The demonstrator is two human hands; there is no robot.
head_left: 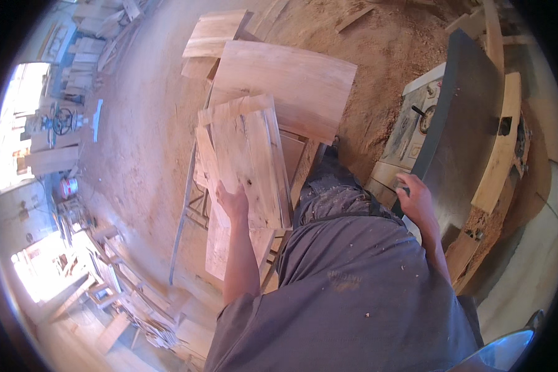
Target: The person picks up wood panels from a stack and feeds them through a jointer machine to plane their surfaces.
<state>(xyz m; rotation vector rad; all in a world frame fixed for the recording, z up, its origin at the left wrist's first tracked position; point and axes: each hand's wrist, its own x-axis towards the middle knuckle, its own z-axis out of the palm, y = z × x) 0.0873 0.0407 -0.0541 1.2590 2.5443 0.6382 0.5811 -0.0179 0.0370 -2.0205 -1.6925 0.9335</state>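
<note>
My left hand (232,201) is over the lower left part of a knotty wooden panel (254,161), thumb and fingers apart. Whether it touches the panel or hovers just above it, I cannot tell. The panel lies on a stack of other boards to the left of my legs. My right hand (415,197) is beside the near edge of a machine with a flat grey metal table (468,124). Its fingers are loosely bent and apart, and nothing shows in them.
A wide smooth panel (285,84) and a smaller board (214,34) lie beyond the stack. Sawdust covers the floor (378,62). Control levers (423,115) sit on the machine's side. Wood scraps (115,273) and a handwheel machine (64,121) stand at the left.
</note>
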